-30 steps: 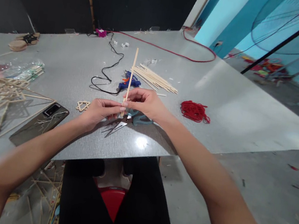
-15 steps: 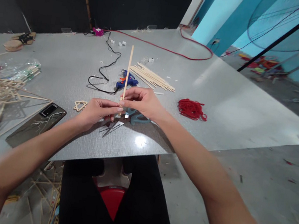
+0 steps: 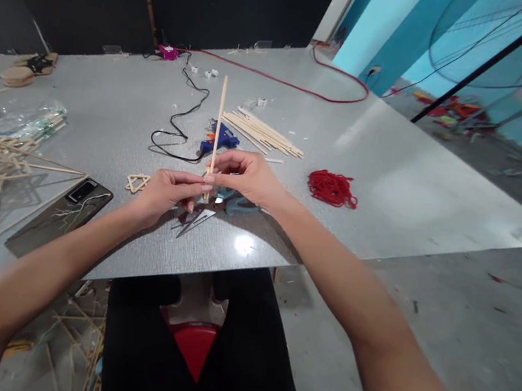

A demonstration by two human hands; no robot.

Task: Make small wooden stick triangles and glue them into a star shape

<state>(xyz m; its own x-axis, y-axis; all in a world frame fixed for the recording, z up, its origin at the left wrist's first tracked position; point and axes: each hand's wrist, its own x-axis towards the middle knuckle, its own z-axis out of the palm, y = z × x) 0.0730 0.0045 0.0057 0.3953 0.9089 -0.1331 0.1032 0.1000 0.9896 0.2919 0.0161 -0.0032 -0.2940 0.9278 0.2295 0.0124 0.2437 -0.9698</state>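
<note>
At the centre of the frame we hold one long wooden stick (image 3: 220, 118) nearly upright, our left hand (image 3: 161, 194) and right hand (image 3: 247, 174) both pinching its lower end in their fingertips. Below them lies one pair of scissors (image 3: 239, 205); just beyond, one blue glue gun (image 3: 224, 140) and a stick pile (image 3: 269, 137) too overlapped for us to count. At far left, one clear bag (image 3: 15, 112) contains thin green-and-pale pieces. Our grey table (image 3: 411, 197) carries one red yarn bundle (image 3: 330, 188), right of centre; concrete floor (image 3: 440, 337) fills the lower right.
</note>
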